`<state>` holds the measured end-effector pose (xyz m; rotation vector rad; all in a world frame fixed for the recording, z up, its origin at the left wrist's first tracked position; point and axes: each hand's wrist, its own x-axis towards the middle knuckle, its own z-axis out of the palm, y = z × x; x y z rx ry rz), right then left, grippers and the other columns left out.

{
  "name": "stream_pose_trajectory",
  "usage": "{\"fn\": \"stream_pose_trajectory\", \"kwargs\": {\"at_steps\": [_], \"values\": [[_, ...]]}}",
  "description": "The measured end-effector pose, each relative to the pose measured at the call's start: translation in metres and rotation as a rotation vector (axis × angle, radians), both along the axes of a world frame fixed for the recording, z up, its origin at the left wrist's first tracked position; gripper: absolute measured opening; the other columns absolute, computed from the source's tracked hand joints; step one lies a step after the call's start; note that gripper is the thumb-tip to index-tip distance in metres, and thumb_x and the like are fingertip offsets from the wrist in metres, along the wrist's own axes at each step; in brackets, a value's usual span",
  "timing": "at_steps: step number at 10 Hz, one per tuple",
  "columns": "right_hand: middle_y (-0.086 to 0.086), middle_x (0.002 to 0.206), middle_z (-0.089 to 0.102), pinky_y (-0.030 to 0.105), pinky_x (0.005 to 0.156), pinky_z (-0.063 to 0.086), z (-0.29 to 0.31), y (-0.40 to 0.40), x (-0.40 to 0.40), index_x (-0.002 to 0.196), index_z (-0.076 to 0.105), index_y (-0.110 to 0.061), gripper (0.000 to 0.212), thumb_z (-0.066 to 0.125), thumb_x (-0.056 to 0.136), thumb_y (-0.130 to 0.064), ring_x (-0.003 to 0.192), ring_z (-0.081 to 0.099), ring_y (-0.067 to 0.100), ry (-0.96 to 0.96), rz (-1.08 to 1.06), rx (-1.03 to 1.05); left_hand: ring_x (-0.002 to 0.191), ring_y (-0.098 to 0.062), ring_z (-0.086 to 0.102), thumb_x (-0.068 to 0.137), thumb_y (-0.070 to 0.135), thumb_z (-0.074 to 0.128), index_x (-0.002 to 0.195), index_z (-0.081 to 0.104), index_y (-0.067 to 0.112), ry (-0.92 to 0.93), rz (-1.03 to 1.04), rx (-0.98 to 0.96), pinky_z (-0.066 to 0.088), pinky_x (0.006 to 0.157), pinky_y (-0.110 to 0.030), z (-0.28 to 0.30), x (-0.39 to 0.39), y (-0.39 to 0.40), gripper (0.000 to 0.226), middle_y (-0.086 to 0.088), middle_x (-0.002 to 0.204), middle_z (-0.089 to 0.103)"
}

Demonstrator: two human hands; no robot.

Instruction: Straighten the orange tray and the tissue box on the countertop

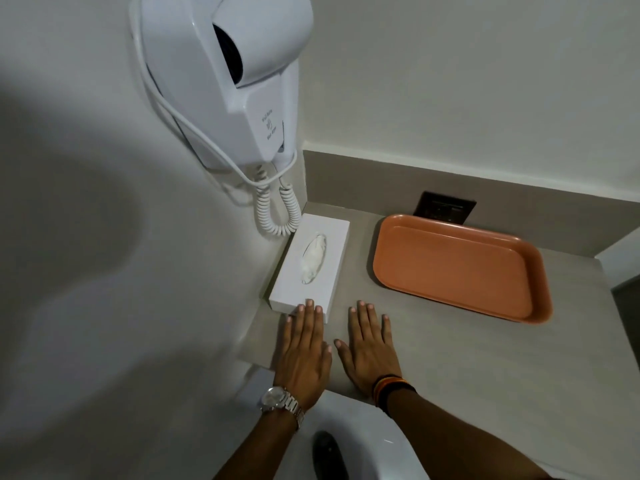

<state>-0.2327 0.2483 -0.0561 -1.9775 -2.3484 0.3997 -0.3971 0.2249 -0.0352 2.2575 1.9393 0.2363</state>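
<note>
A white tissue box (311, 261) lies on the grey countertop (450, 348) against the left wall, its long side running away from me. An empty orange tray (460, 268) lies to its right near the back wall, turned at a slant. My left hand (304, 351), with a silver watch on the wrist, lies flat with its fingertips at the near end of the tissue box. My right hand (370, 348), with dark bands on the wrist, rests flat on the counter just right of it, fingers spread, holding nothing.
A white wall-mounted hair dryer (228, 77) hangs on the left wall, its coiled cord (277, 209) dangling right behind the tissue box. A dark socket plate (445, 207) sits in the backsplash behind the tray. A white basin edge (363, 441) shows at the bottom.
</note>
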Motion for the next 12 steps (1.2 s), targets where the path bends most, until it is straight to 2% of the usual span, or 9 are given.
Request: {"fn": "stream_pose_trajectory", "kwargs": {"at_steps": [2,4,5,7,8,9,10,11,12], "values": [[0.011,0.167,0.004,0.054,0.124,0.002,-0.001,0.000,0.002,0.158,0.010,-0.012,0.079,0.011,0.098,-0.063,0.155,0.001,0.026,-0.007,-0.002,0.006,0.158,-0.027,-0.001,0.099,0.043,0.034,0.161,0.004,0.011,0.043,0.054,-0.055,0.009,0.126,-0.054,-0.001,0.007,0.011,0.077,-0.011,0.171,-0.002],[0.012,0.166,0.012,0.053,0.122,0.005,-0.001,-0.001,0.005,0.157,0.016,-0.011,0.077,0.016,0.099,-0.061,0.154,0.008,0.027,-0.006,0.010,0.019,0.157,-0.029,-0.015,0.098,0.044,0.031,0.160,-0.010,0.008,0.096,0.077,-0.117,-0.002,0.127,-0.051,0.015,0.016,0.047,0.082,-0.013,0.168,-0.019],[0.012,0.166,0.014,0.052,0.121,0.004,0.000,-0.001,0.004,0.157,0.018,-0.011,0.076,0.018,0.099,-0.060,0.154,0.010,0.027,-0.009,0.010,0.013,0.156,-0.029,-0.016,0.099,0.043,0.033,0.159,-0.012,0.008,0.095,0.082,-0.118,-0.006,0.127,-0.049,0.023,0.014,0.065,0.083,-0.013,0.169,-0.020],[0.010,0.167,0.007,0.052,0.121,0.001,-0.001,-0.001,0.005,0.158,0.012,-0.013,0.077,0.012,0.099,-0.062,0.155,0.003,0.026,-0.020,0.019,-0.015,0.157,-0.029,-0.015,0.099,0.040,0.035,0.159,-0.012,0.010,0.125,0.009,-0.127,-0.015,0.122,-0.045,0.030,0.005,0.097,0.082,-0.012,0.169,-0.017],[0.010,0.166,0.009,0.051,0.121,0.002,0.000,0.000,0.004,0.158,0.013,-0.013,0.077,0.013,0.099,-0.062,0.154,0.006,0.026,-0.023,0.010,-0.021,0.156,-0.029,-0.016,0.097,0.039,0.037,0.160,-0.011,0.010,0.128,-0.001,-0.126,-0.020,0.118,-0.042,0.030,0.005,0.103,0.084,-0.012,0.169,-0.018],[0.009,0.167,0.003,0.051,0.122,-0.004,-0.001,-0.001,0.006,0.158,0.006,-0.014,0.078,0.010,0.098,-0.063,0.155,-0.001,0.025,-0.043,0.013,-0.041,0.156,-0.027,-0.017,0.096,0.041,0.037,0.160,-0.012,0.010,0.118,0.003,-0.129,-0.022,0.117,-0.042,0.030,0.005,0.101,0.086,-0.011,0.169,-0.019],[0.008,0.167,-0.009,0.051,0.123,-0.009,0.015,0.003,0.005,0.158,-0.005,-0.015,0.080,0.010,0.096,-0.064,0.154,-0.013,0.023,-0.001,0.023,-0.099,0.157,-0.026,-0.016,0.097,0.042,0.036,0.160,-0.012,0.010,0.065,0.034,-0.144,-0.015,0.122,-0.045,0.036,0.009,0.098,0.085,-0.010,0.169,-0.020],[0.002,0.167,-0.006,0.045,0.125,-0.007,0.035,-0.007,0.009,0.159,-0.001,-0.019,0.082,0.015,0.094,-0.068,0.154,-0.010,0.019,0.169,0.028,-0.138,0.157,-0.027,-0.015,0.099,0.042,0.034,0.160,-0.012,0.010,0.012,0.046,-0.105,-0.011,0.125,-0.048,0.043,0.021,0.088,0.083,-0.010,0.169,-0.020],[-0.018,0.163,0.019,0.022,0.122,0.008,0.050,-0.059,0.031,0.153,0.017,-0.048,0.073,0.026,0.088,-0.079,0.151,0.015,0.008,0.500,0.012,-0.240,0.157,-0.028,-0.016,0.098,0.042,0.032,0.160,-0.010,0.012,-0.036,-0.070,0.021,-0.004,0.126,-0.052,0.050,0.041,0.076,0.081,-0.010,0.168,-0.020]]}}
